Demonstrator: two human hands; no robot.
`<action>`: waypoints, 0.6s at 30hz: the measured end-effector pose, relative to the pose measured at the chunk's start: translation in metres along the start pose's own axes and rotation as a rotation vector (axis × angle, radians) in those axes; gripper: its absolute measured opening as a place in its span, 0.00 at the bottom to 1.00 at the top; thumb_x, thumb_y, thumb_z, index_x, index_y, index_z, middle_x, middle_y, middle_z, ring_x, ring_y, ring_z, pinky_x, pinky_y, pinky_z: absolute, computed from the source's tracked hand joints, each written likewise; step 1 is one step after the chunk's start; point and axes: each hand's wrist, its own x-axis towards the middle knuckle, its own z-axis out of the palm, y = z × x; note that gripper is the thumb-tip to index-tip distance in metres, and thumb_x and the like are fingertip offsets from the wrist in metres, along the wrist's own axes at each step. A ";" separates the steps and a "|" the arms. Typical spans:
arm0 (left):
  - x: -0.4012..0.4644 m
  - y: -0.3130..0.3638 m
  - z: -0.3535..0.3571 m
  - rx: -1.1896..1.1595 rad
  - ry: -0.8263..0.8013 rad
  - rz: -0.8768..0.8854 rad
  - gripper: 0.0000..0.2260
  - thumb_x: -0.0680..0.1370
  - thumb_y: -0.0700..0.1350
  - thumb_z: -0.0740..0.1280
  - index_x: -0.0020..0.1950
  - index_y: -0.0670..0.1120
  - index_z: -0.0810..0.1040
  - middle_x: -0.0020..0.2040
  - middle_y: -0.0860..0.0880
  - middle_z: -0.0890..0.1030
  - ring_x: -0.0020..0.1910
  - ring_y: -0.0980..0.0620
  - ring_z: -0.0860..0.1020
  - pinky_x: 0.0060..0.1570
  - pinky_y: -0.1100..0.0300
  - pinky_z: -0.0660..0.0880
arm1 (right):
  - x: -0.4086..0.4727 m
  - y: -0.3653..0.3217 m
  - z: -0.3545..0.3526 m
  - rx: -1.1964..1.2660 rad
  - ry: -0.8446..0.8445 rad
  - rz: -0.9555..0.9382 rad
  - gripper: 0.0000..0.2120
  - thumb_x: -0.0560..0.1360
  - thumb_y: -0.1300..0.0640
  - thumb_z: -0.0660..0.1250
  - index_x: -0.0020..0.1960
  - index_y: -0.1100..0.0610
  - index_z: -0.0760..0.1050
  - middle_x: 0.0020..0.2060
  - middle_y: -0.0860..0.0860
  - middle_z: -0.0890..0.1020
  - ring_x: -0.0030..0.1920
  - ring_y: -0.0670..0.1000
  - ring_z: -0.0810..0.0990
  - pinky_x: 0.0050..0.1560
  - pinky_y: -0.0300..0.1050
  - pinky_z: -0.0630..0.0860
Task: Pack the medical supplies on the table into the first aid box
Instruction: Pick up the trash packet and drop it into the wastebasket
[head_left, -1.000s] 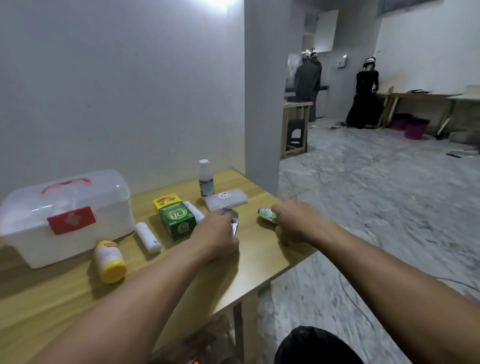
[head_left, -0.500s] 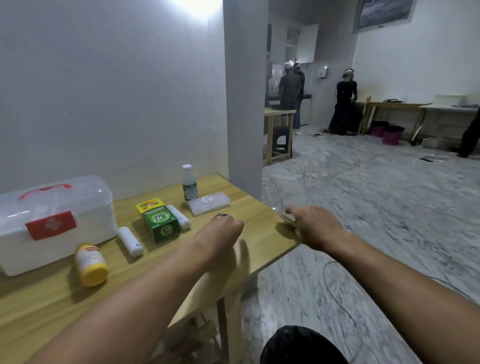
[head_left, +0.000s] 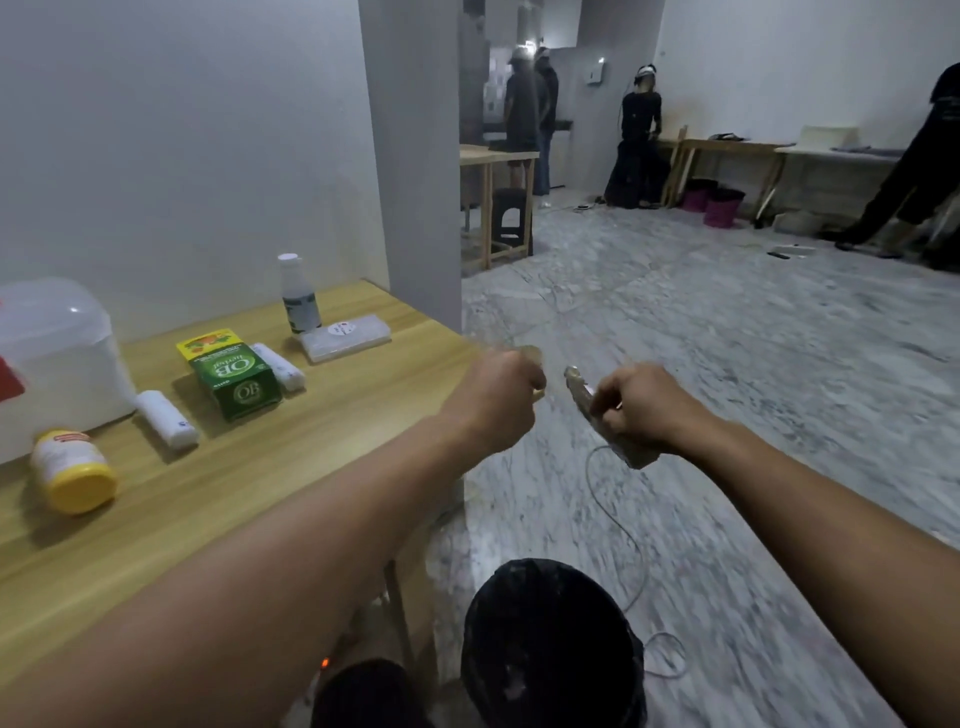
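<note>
The white first aid box (head_left: 57, 364) stands shut at the table's far left. Before it lie a yellow-capped bottle (head_left: 72, 470), a white roll (head_left: 166, 418), a green carton (head_left: 234, 379) and a second white roll (head_left: 278, 366). Farther back are a spray bottle (head_left: 298, 293) and a clear flat case (head_left: 345, 338). My left hand (head_left: 493, 400) hovers at the table's right edge, fingers curled round a small item (head_left: 538, 393) that barely shows. My right hand (head_left: 644, 410) is over the floor and grips a blurred flat packet (head_left: 587, 408).
The wooden table (head_left: 291, 467) ends just right of my left hand, with a grey pillar (head_left: 415, 156) behind its corner. A cable (head_left: 623, 545) lies on the marble floor. Several people stand at other tables in the far room.
Both hands have lifted off the table and moved right past its edge, each carrying what it took up. The camera view has swung right, pushing the box to the frame's left edge.
</note>
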 end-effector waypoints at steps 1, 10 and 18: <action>0.000 0.002 0.007 -0.016 -0.016 0.003 0.11 0.74 0.32 0.62 0.43 0.43 0.83 0.49 0.39 0.82 0.48 0.42 0.78 0.48 0.51 0.77 | -0.005 0.007 0.005 0.019 -0.023 0.031 0.11 0.68 0.63 0.66 0.45 0.54 0.86 0.44 0.56 0.86 0.47 0.57 0.82 0.50 0.47 0.78; -0.031 -0.008 0.100 -0.095 -0.283 -0.126 0.09 0.74 0.37 0.63 0.41 0.40 0.83 0.44 0.42 0.83 0.44 0.42 0.81 0.43 0.50 0.80 | -0.044 0.053 0.083 0.220 -0.251 0.224 0.13 0.68 0.66 0.65 0.44 0.54 0.86 0.43 0.52 0.85 0.44 0.51 0.81 0.44 0.41 0.76; -0.070 -0.037 0.181 -0.129 -0.537 -0.343 0.12 0.72 0.40 0.65 0.30 0.51 0.70 0.33 0.52 0.71 0.32 0.53 0.71 0.30 0.62 0.64 | -0.064 0.062 0.171 0.315 -0.460 0.306 0.13 0.68 0.67 0.65 0.46 0.57 0.85 0.46 0.54 0.86 0.45 0.51 0.82 0.43 0.42 0.77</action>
